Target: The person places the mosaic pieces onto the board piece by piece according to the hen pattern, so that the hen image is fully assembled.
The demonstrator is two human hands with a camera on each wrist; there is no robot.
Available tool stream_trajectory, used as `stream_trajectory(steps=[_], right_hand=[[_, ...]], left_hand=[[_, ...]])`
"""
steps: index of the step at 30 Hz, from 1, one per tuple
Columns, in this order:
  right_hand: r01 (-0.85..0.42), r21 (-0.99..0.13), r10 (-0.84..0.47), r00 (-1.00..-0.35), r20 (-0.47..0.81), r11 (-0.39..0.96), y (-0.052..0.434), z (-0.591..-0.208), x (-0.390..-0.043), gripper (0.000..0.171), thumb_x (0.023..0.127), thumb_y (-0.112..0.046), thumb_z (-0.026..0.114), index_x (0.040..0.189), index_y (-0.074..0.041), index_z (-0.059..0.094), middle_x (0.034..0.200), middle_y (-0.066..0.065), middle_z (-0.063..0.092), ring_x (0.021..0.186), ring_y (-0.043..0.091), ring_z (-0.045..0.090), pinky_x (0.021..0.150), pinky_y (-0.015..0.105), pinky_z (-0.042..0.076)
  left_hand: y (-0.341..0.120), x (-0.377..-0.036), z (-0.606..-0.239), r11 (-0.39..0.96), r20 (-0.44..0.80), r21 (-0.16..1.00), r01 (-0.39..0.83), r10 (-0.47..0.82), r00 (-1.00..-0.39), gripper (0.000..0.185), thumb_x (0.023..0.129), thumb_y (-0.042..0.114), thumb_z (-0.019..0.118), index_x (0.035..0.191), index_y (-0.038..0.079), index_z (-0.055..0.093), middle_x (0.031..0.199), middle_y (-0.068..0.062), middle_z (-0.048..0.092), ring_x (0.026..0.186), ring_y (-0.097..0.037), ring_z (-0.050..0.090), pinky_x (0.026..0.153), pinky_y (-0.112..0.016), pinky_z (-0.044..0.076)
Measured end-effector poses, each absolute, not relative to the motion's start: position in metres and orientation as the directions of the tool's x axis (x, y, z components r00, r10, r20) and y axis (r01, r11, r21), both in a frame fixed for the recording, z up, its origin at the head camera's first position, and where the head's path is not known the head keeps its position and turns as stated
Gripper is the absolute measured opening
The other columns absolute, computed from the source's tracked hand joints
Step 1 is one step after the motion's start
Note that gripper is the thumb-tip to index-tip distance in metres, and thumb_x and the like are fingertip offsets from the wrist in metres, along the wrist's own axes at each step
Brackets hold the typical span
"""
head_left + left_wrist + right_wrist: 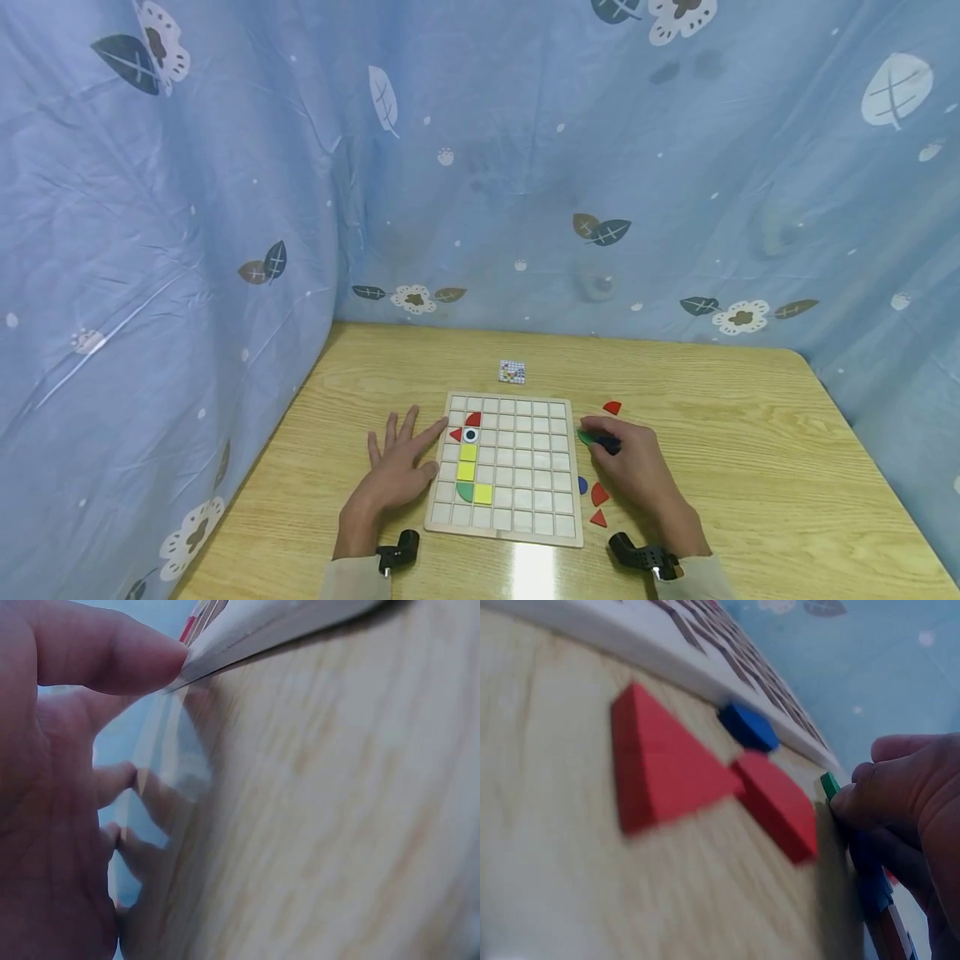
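Note:
A wooden grid board [525, 482] lies on the table. In its left columns sit a red quarter-circle [474, 419], a red triangle [456, 434], an eye tile [470, 435], several yellow squares [467, 452] and a green quarter-circle [465, 492]. My left hand [397, 472] rests at the board's left edge, fingers spread, thumb and index fingertip touching the rim. Right of the board, my right hand [633, 462] pinches a green piece [830, 785] between thumb and fingers; its full shape is hidden. Dark blue pieces [866, 859] show beneath that hand.
Along the board's right side lie a blue piece [582, 485], a red quarter-circle [599, 494] and a red triangle [598, 518]. Another red piece [612, 407] is beyond my right hand. A small pattern card [512, 372] lies behind the board. Blue curtains [480, 167] surround the table.

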State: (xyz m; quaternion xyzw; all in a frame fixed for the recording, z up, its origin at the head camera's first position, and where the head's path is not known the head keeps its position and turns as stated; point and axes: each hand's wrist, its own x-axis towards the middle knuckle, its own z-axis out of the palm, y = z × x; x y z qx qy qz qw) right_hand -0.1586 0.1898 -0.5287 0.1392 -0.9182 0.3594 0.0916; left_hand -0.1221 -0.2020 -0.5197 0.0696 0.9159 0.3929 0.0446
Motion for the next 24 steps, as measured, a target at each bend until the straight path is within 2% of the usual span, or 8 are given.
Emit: stream_trajectory(steps=[4,10,17,24], right_hand=[[-0.305,-0.629,-0.147,-0.945,0.291,0.716,0.200,-0.530,-0.155,0.041,0.091,0.002,0.083,0.130,-0.007,0.080,0.119,0.009,0.083,0.115,0.033,0.079,0.097,0.057,0.063],[-0.294,-0.619,-0.100,-0.939,0.328,0.728,0.209,-0.529,-0.154,0.040,0.089,0.003,0.084,0.128,-0.004,0.080,0.118,0.013,0.083,0.116,0.037,0.079,0.097,0.060,0.063],[-0.311,-0.614,-0.156,-0.943,0.294,0.725,0.200,-0.527,-0.159,0.037,0.088,-0.006,0.090,0.124,-0.007,0.082,0.110,0.005,0.084,0.101,0.024,0.079,0.089,0.045,0.065],[-0.355,-0.605,-0.234,-0.933,0.272,0.713,0.194,-0.527,-0.162,0.035,0.090,0.001,0.084,0.123,-0.010,0.083,0.112,0.003,0.084,0.100,0.019,0.077,0.085,0.037,0.064]], left_hand=[[-0.203,-0.122,-0.524,0.663,0.010,0.739,0.121,0.169,-0.986,0.070,0.096,0.014,0.064,0.163,0.030,0.055,0.181,-0.028,0.016,0.166,-0.059,-0.008,0.120,-0.080,-0.024],[-0.201,-0.124,-0.518,0.699,-0.044,0.711,0.078,0.155,-0.987,0.069,0.097,0.012,0.065,0.164,0.026,0.055,0.182,-0.026,0.017,0.167,-0.056,-0.006,0.123,-0.079,-0.021],[-0.200,-0.123,-0.514,0.730,-0.102,0.682,0.042,0.152,-0.983,0.068,0.100,0.012,0.066,0.165,0.026,0.053,0.183,-0.022,0.014,0.169,-0.052,-0.008,0.124,-0.079,-0.018],[-0.200,-0.123,-0.514,0.734,-0.099,0.678,0.046,0.153,-0.983,0.069,0.099,0.013,0.066,0.165,0.026,0.053,0.183,-0.022,0.015,0.169,-0.053,-0.007,0.124,-0.080,-0.017]])
